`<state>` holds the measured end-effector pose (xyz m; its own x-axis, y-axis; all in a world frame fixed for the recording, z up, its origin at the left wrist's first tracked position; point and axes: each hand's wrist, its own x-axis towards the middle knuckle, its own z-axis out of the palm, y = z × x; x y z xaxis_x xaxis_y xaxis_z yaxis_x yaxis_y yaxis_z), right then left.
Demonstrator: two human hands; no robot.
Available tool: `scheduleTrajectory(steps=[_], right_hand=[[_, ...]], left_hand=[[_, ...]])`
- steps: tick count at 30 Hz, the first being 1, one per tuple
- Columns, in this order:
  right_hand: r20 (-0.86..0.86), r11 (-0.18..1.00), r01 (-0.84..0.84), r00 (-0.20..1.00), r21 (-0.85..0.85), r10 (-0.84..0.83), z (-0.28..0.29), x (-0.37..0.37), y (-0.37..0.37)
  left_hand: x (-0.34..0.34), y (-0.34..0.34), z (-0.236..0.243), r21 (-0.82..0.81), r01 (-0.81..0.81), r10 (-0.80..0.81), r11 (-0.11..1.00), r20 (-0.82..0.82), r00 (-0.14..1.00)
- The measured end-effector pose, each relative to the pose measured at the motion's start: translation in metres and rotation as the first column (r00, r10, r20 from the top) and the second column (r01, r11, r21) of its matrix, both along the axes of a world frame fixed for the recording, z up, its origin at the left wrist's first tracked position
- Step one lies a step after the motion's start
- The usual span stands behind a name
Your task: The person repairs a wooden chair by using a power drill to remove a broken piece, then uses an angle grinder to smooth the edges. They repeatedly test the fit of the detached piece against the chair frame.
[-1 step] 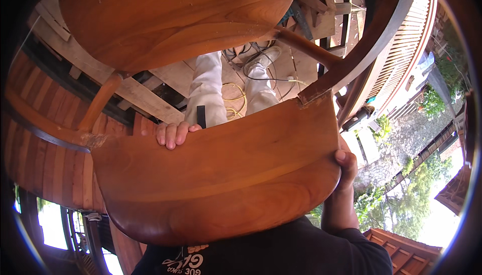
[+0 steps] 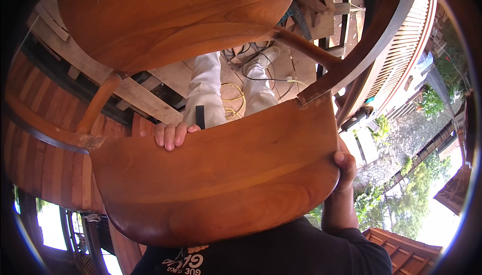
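The chair's backrest (image 2: 221, 179) lies between the two hands, its long axis running left to right and tipping slightly away from the body at the right hand's end. The left hand (image 2: 175, 135) grasps its far edge, fingers hooked over the top; its palm and thumb seem hidden behind the wood, so how firmly it grips is hard to judge. The right hand (image 2: 346, 167) is nearer the short end, clasping it with the thumb on the near face. Beyond the left hand is the seat (image 2: 181, 19); left of that hand, a curved rail (image 2: 50, 132) meets the backrest, and another rail (image 2: 374, 49) joins it just beyond the right hand. A yellow cord (image 2: 242, 94) lies ahead and right of the left hand.
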<state>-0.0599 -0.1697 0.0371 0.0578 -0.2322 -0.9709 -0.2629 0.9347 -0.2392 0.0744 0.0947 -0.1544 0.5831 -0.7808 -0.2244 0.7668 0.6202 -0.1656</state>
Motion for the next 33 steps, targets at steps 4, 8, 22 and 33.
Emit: scheduleTrajectory(steps=[4,8,22,33], right_hand=[[-0.014,1.0,-0.016,1.0,0.027,0.016,0.0,0.0,-0.001],[0.015,0.999,-0.007,1.0,-0.045,0.007,-0.009,-0.01,-0.002],[0.43,0.874,0.486,0.786,0.014,-0.444,-0.128,0.005,-0.022],[0.359,0.802,0.591,0.733,0.085,-0.578,-0.129,0.01,-0.025]], left_hand=[[0.0,0.002,-0.007,-0.04,-0.004,0.005,0.999,0.021,1.0],[-0.002,-0.001,-0.001,0.017,-0.037,0.036,0.999,0.025,0.999],[-0.002,-0.001,-0.005,-0.028,-0.021,0.022,0.999,0.013,1.0],[-0.006,0.002,-0.006,-0.013,-0.041,0.041,0.999,0.014,0.999]])
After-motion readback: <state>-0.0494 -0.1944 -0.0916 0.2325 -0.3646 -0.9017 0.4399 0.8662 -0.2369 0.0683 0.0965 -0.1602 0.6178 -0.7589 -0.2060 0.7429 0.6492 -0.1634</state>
